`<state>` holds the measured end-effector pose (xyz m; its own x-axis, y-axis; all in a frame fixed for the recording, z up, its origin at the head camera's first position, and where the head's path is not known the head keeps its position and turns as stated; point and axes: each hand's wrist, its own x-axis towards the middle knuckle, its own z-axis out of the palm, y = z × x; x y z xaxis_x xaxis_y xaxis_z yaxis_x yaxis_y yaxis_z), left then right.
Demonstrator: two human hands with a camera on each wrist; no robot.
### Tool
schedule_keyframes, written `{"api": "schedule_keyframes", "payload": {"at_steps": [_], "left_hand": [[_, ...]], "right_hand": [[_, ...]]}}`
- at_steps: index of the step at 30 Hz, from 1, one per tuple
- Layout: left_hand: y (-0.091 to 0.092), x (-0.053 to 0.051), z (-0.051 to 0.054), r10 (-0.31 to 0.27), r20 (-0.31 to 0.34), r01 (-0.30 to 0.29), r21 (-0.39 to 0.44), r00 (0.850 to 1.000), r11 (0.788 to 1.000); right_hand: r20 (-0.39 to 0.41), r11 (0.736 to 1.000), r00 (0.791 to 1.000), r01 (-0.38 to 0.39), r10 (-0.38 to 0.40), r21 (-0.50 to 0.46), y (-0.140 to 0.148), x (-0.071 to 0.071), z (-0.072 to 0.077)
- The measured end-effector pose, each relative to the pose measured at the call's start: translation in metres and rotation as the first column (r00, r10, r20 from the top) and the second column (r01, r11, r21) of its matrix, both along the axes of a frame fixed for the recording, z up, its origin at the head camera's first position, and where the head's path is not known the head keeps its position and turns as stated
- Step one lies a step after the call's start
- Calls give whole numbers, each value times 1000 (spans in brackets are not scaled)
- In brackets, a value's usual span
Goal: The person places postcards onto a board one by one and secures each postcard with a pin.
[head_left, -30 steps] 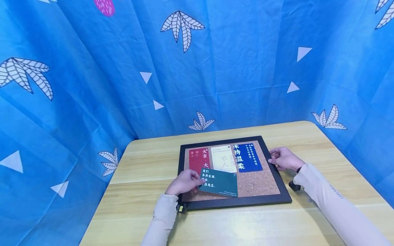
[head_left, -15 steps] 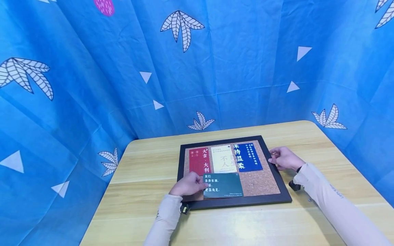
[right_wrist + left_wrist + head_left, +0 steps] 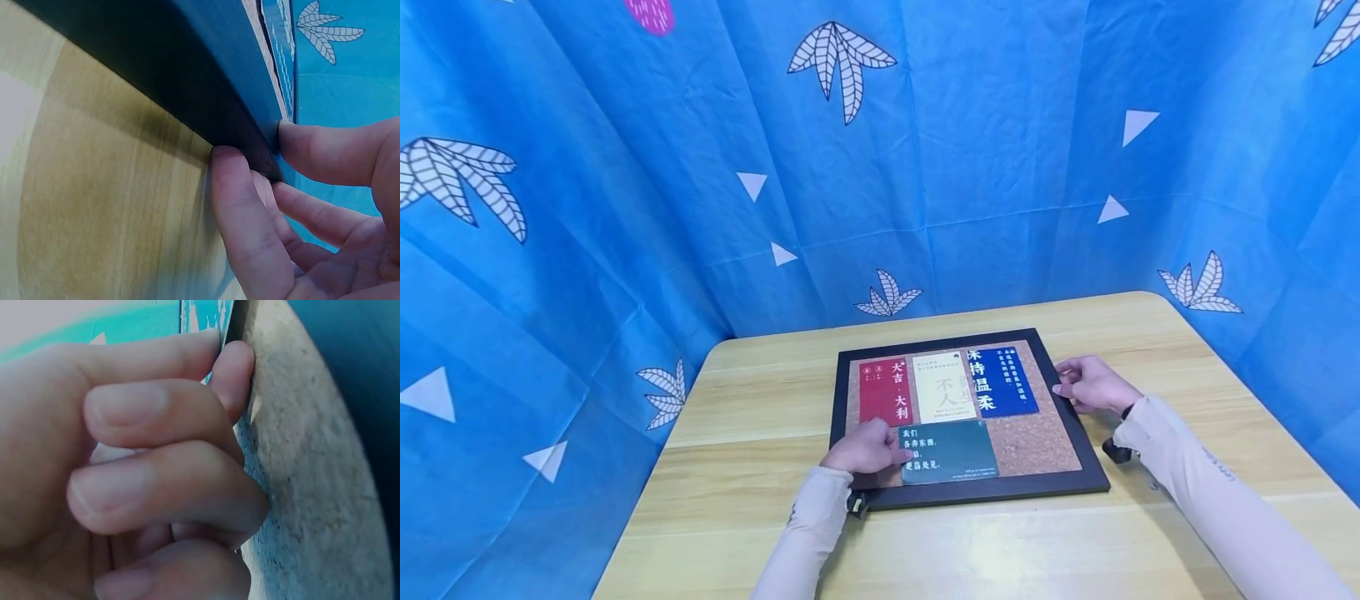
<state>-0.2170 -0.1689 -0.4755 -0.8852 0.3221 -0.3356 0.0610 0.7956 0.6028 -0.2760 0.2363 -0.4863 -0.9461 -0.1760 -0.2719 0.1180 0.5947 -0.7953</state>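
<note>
A green card (image 3: 958,454) with white writing lies on the lower middle of a black-framed cork board (image 3: 1037,450). My left hand (image 3: 867,447) pinches its left edge between thumb and forefinger (image 3: 234,375); the other fingers curl against the cork in the left wrist view. Above the green card, a red card (image 3: 880,392), a cream card (image 3: 942,387) and a blue card (image 3: 1009,383) sit side by side. My right hand (image 3: 1093,385) holds the board's right side, thumb on top of the black frame (image 3: 206,81) and fingers at its outer edge.
The board rests on a light wooden table (image 3: 737,467). A blue patterned curtain (image 3: 1000,167) hangs behind the table and along both sides. Bare cork shows right of the green card.
My left hand has moved right with the green card, which has turned from tilted to nearly level with the row above and now lies flatter. My right hand stays on the frame.
</note>
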Motion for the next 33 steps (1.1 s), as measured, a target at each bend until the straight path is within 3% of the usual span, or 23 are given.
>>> {"api": "schedule_keyframes", "payload": {"at_steps": [9, 20, 33], "left_hand": [[6, -2, 5, -34, -5, 34, -41, 999, 999], [11, -1, 5, 6, 11, -5, -56, 1000, 998], [16, 1, 7, 16, -15, -17, -111, 1000, 994]], "right_hand": [[-7, 1000, 1000, 1, -1, -9, 0, 0, 2], [-5, 1000, 1000, -1, 1, -9, -1, 1, 2], [9, 1000, 1000, 8, -8, -23, 0, 0, 2]]}}
